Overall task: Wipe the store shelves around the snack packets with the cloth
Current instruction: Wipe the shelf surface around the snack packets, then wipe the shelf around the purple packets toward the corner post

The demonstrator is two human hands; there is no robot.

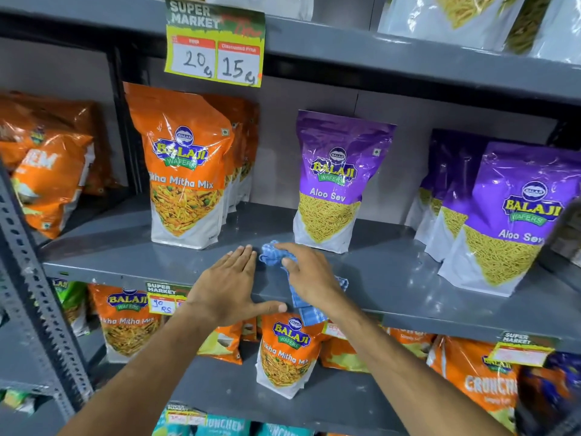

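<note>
Left hand (231,283): flat on grey shelf (393,272), fingers spread, holding nothing.
Right hand (309,273): fingers pressing blue checked cloth (273,254) onto shelf.
Cloth position: between orange packet (185,171) and purple packet (336,180), tail hanging over front edge.

left hand (231,280) bare | right hand (309,276) bare | forearms unsleeved

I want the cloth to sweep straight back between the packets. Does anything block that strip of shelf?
Nothing visible does. The cloth under the right hand faces a bare gap of shelf between the orange packet and the purple packet.
</note>
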